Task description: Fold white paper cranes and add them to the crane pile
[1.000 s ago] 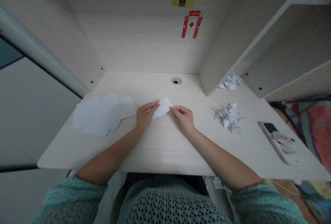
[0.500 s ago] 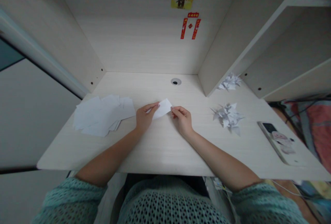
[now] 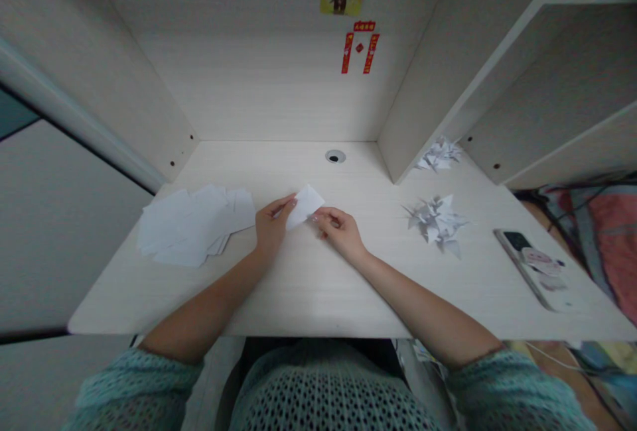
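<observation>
A small folded white paper (image 3: 304, 207) is held above the middle of the desk. My left hand (image 3: 273, 222) pinches its left side between thumb and fingers. At its lower right edge is my right hand (image 3: 340, 229), fingers pressed together on the paper's edge. Left of my left hand, a spread of loose white sheets (image 3: 182, 225) lies overlapping. To the right of my right hand sits a pile of folded, pointed white paper pieces (image 3: 436, 222).
More folded paper pieces (image 3: 440, 154) lie behind the upright divider (image 3: 415, 106). A phone (image 3: 535, 268) with stickers rests at the right of the desk (image 3: 318, 298). Near the back wall is a round cable hole (image 3: 335, 157).
The folded paper and both hands have shifted slightly left. My right hand has moved from the paper's right tip to its lower right edge. The whole view has shifted a little.
</observation>
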The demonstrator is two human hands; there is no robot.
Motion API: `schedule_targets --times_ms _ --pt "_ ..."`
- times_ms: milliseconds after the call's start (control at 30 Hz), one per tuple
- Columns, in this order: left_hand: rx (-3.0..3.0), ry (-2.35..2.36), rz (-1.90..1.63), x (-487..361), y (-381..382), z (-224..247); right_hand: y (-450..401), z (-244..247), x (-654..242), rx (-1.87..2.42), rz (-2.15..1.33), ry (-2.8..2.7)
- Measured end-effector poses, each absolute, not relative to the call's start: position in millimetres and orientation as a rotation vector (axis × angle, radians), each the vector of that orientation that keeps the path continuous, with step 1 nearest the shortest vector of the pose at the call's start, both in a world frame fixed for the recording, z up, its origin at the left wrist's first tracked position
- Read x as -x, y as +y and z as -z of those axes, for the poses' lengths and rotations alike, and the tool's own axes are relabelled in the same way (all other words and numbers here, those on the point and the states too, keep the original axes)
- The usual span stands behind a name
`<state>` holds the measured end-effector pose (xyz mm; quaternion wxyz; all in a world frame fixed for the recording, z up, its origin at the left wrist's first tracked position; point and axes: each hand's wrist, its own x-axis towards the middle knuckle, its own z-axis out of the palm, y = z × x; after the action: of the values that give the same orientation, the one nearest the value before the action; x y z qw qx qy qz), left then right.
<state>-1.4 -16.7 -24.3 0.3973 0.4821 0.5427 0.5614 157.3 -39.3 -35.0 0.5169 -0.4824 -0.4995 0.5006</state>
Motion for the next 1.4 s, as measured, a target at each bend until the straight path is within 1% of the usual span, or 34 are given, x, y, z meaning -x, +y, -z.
schedule_targets --times_ms 67,167,267,467,700,833,1000,1200,1267,1400 --pt "-1.228 1.342 -1.401 -2 -20 25 -43 35 -153 1.17 -1.175 -1.28" --pt "-1.244 1.299 -1.364 -6 -25 28 -46 39 -150 1.187 -1.038 -1.348" --pt "-1.155 1.253 -1.354 -9 -27 29 -45 42 -151 1.179 -0.95 -1.363" --pt "-1.084 1.202 -1.253 -10 -26 28 -41 40 -157 1.224 -1.045 -1.202" --pt "-1.167 1.262 -1.264 -7 -23 27 -32 36 -169 1.215 -1.09 -1.074" --pt "-1.237 1.312 -1.247 -4 -22 23 -31 35 -170 1.222 -1.107 -1.117" --pt "-1.406 1.195 -1.034 -4 -23 18 -35 38 -167 1.198 -1.08 -1.27" --pt "-1.223 1.197 -0.93 -5 -24 25 -41 38 -164 1.127 -1.023 -1.45" --pt "-1.204 1.23 -0.943 -6 -25 27 -42 36 -162 1.105 -1.006 -1.473" --pt "-1.12 1.189 -1.079 -9 -27 26 -43 37 -157 1.102 -1.069 -1.423"
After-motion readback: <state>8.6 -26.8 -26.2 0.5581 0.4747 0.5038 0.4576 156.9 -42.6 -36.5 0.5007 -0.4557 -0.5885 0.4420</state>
